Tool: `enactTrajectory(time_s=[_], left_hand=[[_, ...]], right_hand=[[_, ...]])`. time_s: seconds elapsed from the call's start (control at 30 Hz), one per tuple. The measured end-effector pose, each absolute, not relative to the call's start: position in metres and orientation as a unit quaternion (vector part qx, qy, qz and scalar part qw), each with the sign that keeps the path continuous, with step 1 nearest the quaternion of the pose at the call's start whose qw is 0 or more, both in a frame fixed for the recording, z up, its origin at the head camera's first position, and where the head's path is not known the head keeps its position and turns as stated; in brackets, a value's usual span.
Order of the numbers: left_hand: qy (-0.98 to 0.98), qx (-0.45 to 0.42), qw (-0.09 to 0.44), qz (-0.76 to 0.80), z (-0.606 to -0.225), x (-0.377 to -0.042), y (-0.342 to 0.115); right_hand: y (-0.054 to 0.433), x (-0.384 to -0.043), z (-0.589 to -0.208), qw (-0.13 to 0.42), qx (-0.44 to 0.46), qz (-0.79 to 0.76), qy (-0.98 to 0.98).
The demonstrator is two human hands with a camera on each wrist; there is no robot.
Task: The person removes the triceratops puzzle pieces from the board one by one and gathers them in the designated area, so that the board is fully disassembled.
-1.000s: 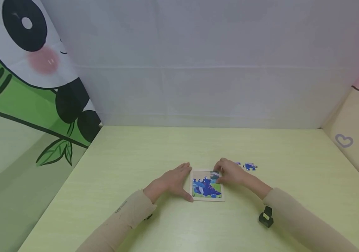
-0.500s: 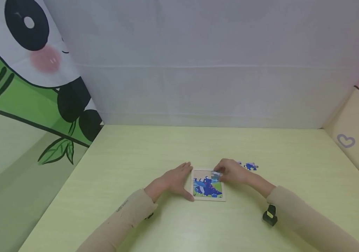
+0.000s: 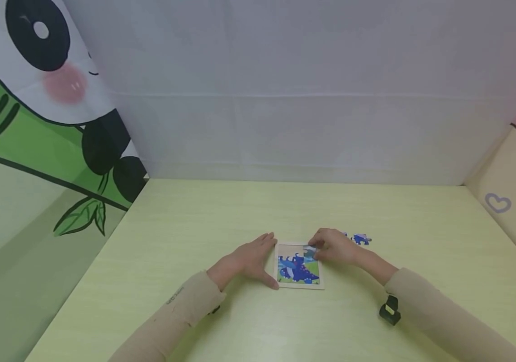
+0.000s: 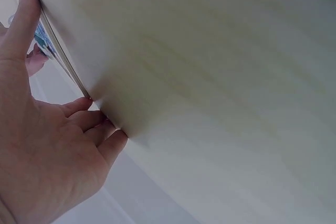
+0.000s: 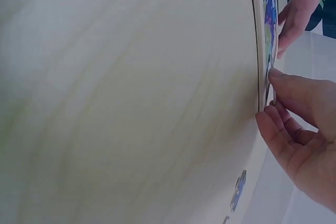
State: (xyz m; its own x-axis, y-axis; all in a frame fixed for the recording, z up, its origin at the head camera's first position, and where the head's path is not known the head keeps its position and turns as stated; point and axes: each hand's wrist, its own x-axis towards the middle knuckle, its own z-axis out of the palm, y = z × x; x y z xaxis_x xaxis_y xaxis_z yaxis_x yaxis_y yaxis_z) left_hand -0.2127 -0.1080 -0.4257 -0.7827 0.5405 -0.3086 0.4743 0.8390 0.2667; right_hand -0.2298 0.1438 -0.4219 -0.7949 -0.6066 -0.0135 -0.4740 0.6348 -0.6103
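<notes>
A small square puzzle board point(image 3: 300, 287) with a pale rim lies flat on the table, its lower part filled with a blue dinosaur picture. Along the board's left side rests my left hand point(image 3: 249, 260), thumb at the near corner and fingers at the far one; the left wrist view shows the fingertips point(image 4: 119, 136) down on the table by the edge. At the far right corner my right hand point(image 3: 335, 247) pinches a puzzle piece point(image 3: 309, 251) between thumb and fingers, over or in the board. The fingers partly hide it. Bare backing point(image 3: 288, 250) shows at the board's upper left.
Two loose puzzle pieces are on the table beyond the right hand: a blue one point(image 3: 360, 239) and another point(image 3: 344, 234) mostly hidden by the hand. A pale yellow table point(image 3: 221, 211) surrounds the board, with a plain white backdrop point(image 3: 303, 136) behind it.
The right hand's fingers and the pinched piece have shifted very slightly at the board's far right corner. The left hand keeps its place on the left edge.
</notes>
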Motion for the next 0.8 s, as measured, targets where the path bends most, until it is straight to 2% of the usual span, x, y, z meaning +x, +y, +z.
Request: enactTrajectory(time_s=[0.4, 0.8], left_hand=[[0.941, 0.269, 0.189, 0.082, -0.425, -0.212, -0.107], [0.942, 0.270, 0.185, 0.078, -0.426, -0.212, -0.108]], right_hand=[[0.151, -0.232, -0.419, 0.083, -0.315, -0.297, 0.898], [0.186, -0.233, -0.413, 0.038, -0.314, -0.285, 0.905]])
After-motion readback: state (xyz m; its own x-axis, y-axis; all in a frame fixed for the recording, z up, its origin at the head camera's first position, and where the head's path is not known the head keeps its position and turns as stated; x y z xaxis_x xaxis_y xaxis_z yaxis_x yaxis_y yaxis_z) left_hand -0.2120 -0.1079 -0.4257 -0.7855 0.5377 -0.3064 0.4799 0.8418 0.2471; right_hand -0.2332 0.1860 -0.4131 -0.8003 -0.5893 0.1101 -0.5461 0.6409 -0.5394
